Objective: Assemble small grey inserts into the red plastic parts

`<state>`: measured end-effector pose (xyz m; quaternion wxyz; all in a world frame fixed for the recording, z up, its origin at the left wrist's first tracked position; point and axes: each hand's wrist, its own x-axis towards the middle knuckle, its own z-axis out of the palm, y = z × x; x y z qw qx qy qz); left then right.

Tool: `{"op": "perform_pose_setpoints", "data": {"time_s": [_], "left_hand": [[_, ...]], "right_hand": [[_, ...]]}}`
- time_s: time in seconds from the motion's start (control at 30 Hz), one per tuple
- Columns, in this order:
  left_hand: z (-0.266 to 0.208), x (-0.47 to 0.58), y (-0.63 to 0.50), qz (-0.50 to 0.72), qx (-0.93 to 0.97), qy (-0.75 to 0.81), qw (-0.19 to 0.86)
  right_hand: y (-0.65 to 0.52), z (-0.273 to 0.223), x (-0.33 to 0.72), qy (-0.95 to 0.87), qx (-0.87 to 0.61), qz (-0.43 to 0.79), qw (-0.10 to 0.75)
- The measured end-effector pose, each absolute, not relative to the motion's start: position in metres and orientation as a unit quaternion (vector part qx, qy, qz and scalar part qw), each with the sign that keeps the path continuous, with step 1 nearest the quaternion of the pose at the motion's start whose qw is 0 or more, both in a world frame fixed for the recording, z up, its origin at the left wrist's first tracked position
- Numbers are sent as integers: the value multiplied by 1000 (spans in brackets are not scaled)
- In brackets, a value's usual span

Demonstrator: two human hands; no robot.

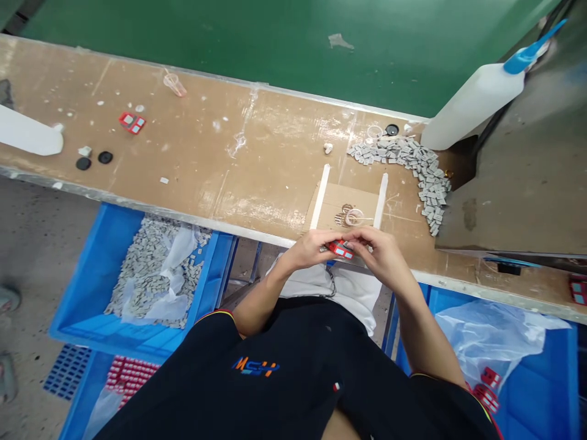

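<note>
On tabletop (266, 165): cup (353, 217) on cardboard (346, 194) behind piece (340, 249) in fingers (363, 234), tiles (428, 177) to the right, bottle (472, 107) behind tiles; below, left bin (82, 293) and right bin (545, 379).

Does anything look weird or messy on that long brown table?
Yes, a bit messy. A white smear and scattered pale spots mark the brown table, perhaps something spilled and dried. One little pale piece lies alone, well away from the curved pile of grey pieces, as if it strayed.

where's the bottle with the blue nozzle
The bottle stands on the bench at the head view's upper right, beside the pile of grey pieces.
</note>
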<state>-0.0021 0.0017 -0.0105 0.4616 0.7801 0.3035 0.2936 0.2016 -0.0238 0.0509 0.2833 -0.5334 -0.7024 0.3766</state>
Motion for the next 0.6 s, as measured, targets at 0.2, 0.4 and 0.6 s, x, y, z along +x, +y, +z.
{"op": "perform_pose_setpoints", "data": {"time_s": [0.2,0.4,0.6], "left_hand": [[-12,-2,1,303,775,301,466],[-12,-4,4,291,790,275,465],[-12,-5,5,275,796,256,474]], "right_hand": [[-28,56,196,-708,-550,349,272],[-37,55,189,-743,-555,268,259],[-45,51,185,-758,-564,220,245]]}}
